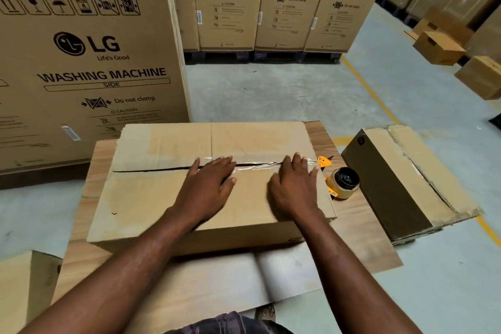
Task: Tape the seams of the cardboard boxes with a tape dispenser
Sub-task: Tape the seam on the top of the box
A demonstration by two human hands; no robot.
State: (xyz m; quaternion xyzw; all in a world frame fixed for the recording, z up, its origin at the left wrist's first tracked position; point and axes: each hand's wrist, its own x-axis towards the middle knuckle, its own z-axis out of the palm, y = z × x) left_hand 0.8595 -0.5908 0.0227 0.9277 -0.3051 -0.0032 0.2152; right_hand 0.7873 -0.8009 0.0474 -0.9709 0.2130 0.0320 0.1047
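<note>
I count two bare hands, both in the middle of the frame, lying flat on one closed cardboard box (162, 198). The left hand (208, 184) and right hand (295, 187) press on the box top, fingers (227, 160) straight and close together, gripping nothing, tips reaching the centre seam (151, 170). One strip of clear tape (257, 167) glints along the seam between the hands and on to the box's right edge. Left of the left hand the seam shows as a dark open gap.

One tape dispenser (340, 180), orange with a roll on it, lies just right of the box on a flat cardboard sheet (360, 225) spread on the floor (271, 95). The box corner hides part of its frame.

One second box (406, 179) sits at middle right. One large washing machine carton (81, 62) fills the upper left, cut off by the frame. Along the top I count three more such cartons (292, 8) in full width, with a sliver of a fourth. At upper right some small boxes (437, 47) are too blurred to count. A box corner (24, 285) pokes in at lower left.
</note>
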